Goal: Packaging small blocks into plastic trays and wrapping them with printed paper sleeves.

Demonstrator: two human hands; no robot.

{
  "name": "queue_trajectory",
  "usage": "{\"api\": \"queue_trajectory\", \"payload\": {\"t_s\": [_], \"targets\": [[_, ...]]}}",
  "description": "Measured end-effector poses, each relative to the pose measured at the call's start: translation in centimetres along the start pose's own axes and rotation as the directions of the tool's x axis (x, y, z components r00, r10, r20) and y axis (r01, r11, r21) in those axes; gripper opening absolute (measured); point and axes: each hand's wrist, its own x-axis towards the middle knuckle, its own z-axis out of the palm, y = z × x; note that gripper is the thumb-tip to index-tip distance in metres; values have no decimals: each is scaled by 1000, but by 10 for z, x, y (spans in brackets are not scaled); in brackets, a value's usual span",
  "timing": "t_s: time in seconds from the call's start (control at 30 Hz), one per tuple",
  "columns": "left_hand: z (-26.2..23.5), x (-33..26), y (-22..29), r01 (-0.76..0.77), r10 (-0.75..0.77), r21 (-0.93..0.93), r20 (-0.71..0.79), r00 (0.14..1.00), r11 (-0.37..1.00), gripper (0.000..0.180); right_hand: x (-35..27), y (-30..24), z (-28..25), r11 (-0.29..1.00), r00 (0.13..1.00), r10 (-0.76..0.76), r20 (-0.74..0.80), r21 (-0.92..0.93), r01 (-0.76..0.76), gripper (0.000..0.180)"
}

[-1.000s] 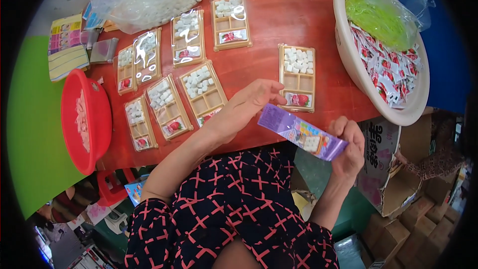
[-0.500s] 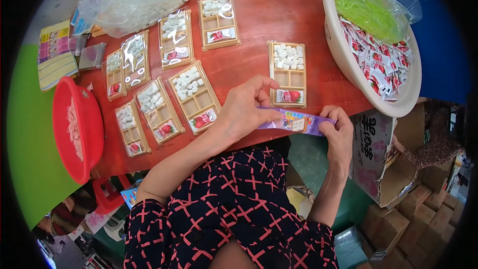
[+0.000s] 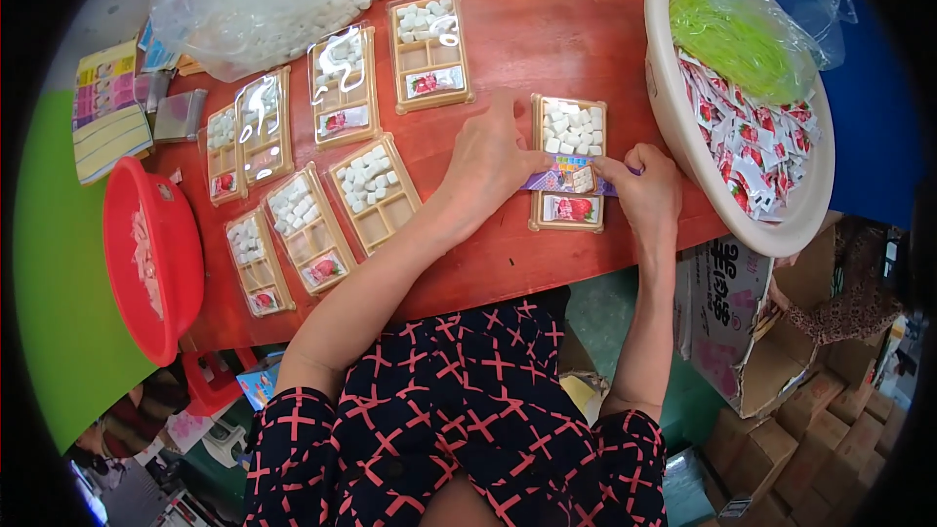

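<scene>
The left hand point(image 3: 488, 161) has its thumb at one end of a purple strip point(image 3: 573, 177); I can't tell whether it pinches. Opposite, the right hand point(image 3: 646, 190) pinches the other end. Between both hands, the strip crosses a tan tray point(image 3: 566, 227), its white cubes point(image 3: 573, 127) just beyond the thumbs.

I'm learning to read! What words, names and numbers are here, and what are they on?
I won't copy words out, but print shows here:
Cardboard box: big dark characters.
Purple strip: too small to read.
Strawberry packets in the basin: too small.
Pink-and-yellow packaging at left: too small.
</scene>
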Motion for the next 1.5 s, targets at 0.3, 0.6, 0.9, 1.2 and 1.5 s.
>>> {"api": "queue_trajectory", "payload": {"t_s": [0.3,0.6,0.9,1.2,1.5], "targets": [[3,5,-3,-56,52,252,25,998,966,60,1,-12,-5,989,998,-64,29,-130,67,41],[-7,-43,-5,-96,27,305,224,974,948,40,-76,-28,-5,989,999,54,-2,-137,-53,41],[-2,-49,7,-132,4,302,390,921,944,38,-109,-26,-3,971,969,228,-98,-44,-233,42],[8,-59,1,-198,79,290,374,924,936,37,-134,2,18,531,820,528,222,667,-523,33],[8,-64,2,-197,63,265,440,896,944,37,-152,5,9,450,844,468,263,751,-483,37]]}}
